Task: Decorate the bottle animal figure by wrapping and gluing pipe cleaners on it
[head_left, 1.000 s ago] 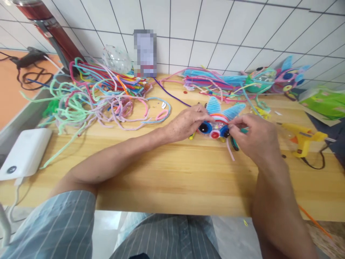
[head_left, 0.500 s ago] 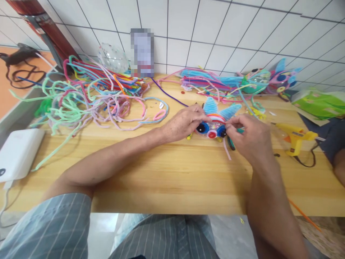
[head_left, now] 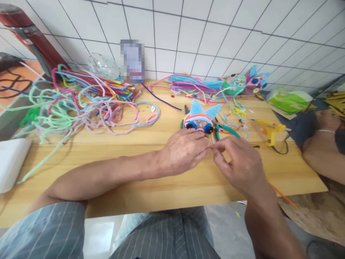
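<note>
A pipe-cleaner figure (head_left: 199, 118) with blue ears, big blue eyes and a clear body lies on the wooden table (head_left: 151, 187), free of both hands. Just in front of it my left hand (head_left: 184, 149) and my right hand (head_left: 237, 162) meet at the fingertips. Between them they pinch a short pale pink pipe cleaner piece (head_left: 212, 139); most of it is hidden by the fingers. Green-handled pliers (head_left: 228, 130) lie just right of the figure, beyond my right hand.
A tangled heap of coloured pipe cleaners (head_left: 81, 97) covers the table's left back, and a second bundle (head_left: 194, 84) lies by the tiled wall. A yellow glue gun (head_left: 269, 129) lies at the right. Another person's arm (head_left: 320, 154) rests at the right edge. A white box (head_left: 10, 162) sits far left.
Both hands have let go of the figure and drawn back toward me, fingertips now pinched together in front of it. The camera view has shifted to the right.
</note>
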`<state>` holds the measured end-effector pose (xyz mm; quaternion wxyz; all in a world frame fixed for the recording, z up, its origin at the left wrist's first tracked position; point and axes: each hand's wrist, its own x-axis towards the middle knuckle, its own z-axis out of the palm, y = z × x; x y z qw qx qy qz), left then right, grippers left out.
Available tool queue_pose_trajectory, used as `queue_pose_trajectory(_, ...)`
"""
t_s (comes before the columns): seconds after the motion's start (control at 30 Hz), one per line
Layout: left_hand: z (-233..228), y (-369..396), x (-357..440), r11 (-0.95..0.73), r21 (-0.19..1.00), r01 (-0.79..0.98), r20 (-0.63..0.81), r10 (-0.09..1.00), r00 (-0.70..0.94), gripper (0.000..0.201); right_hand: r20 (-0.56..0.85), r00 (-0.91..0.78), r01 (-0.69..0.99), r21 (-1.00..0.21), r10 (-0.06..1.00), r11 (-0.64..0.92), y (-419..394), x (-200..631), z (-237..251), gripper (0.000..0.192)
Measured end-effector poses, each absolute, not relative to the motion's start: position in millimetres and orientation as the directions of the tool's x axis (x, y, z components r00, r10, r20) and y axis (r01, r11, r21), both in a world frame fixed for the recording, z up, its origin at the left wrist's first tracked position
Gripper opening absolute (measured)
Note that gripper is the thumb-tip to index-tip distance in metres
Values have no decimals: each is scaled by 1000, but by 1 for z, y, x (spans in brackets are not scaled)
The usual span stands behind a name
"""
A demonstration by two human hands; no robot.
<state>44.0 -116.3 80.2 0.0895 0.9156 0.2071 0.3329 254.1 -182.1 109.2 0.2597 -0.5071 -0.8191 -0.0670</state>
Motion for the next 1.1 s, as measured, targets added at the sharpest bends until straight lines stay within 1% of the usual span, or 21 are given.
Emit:
queue_pose_trajectory(0.1, 67, -129, 50, -865, 436, 246, 533, 469, 704, 31, 502, -330, 884, -133, 799, 448, -201, 256, 95, 16)
queue_pose_trajectory(0.17, 58, -137, 55, -794, 569, 212, 453, 519, 725, 30, 487, -325, 899, -107, 811, 424, -212, 257, 84, 17)
queue_pose_trajectory(0.23, 48, -144, 59, -668, 718, 196, 334, 576, 746, 27, 455, -318, 910, -100, 832, 403, -220, 261, 74, 18)
queue_pose_trajectory(0.3, 42, -146, 62, -498, 844, 198, 199, 634, 747, 22, 404, -298, 908, -159, 865, 388, -222, 269, 65, 15)
queue_pose_trajectory(0.4, 36, -142, 66, -232, 954, 191, 30, 704, 710, 17, 349, -218, 882, -330, 912, 337, -206, 293, 54, 8)
queue_pose_trajectory(0.43, 35, -140, 67, -154, 973, 173, -10, 719, 695, 17, 358, -157, 884, -364, 921, 293, -195, 304, 49, 11)
queue_pose_trajectory(0.5, 34, -136, 69, -8, 991, 130, -83, 736, 672, 20, 397, -6, 919, -359, 918, 161, -169, 328, 39, 22)
queue_pose_trajectory(0.57, 33, -134, 70, 121, 988, 91, -151, 735, 661, 20, 413, 86, 948, -315, 907, 53, -142, 350, 28, 29)
queue_pose_trajectory(0.6, 33, -134, 71, 173, 982, 76, -180, 732, 657, 18, 395, 114, 957, -289, 911, 6, -131, 359, 21, 31)
queue_pose_trajectory(0.7, 30, -134, 73, 266, 963, 34, -223, 721, 656, 11, 339, 150, 977, -195, 929, -86, -106, 375, 7, 32)
queue_pose_trajectory(0.8, 27, -135, 75, 303, 953, 9, -227, 696, 682, 10, 318, 138, 987, -126, 938, -103, -93, 379, 2, 34)
queue_pose_trajectory(0.97, 24, -137, 74, 310, 951, 18, -227, 658, 718, 9, 276, 81, 991, -123, 958, -48, -80, 379, 9, 27)
queue_pose_trajectory(1.03, 23, -138, 74, 294, 955, 29, -222, 651, 725, 10, 304, 77, 989, -141, 949, -35, -78, 386, 17, 25)
queue_pose_trajectory(1.07, 22, -139, 73, 287, 957, 32, -219, 649, 728, 11, 342, 85, 985, -172, 936, -27, -79, 391, 23, 24)
queue_pose_trajectory(1.1, 22, -139, 73, 282, 959, 32, -215, 648, 731, 12, 397, 106, 973, -228, 912, -14, -82, 398, 29, 20)
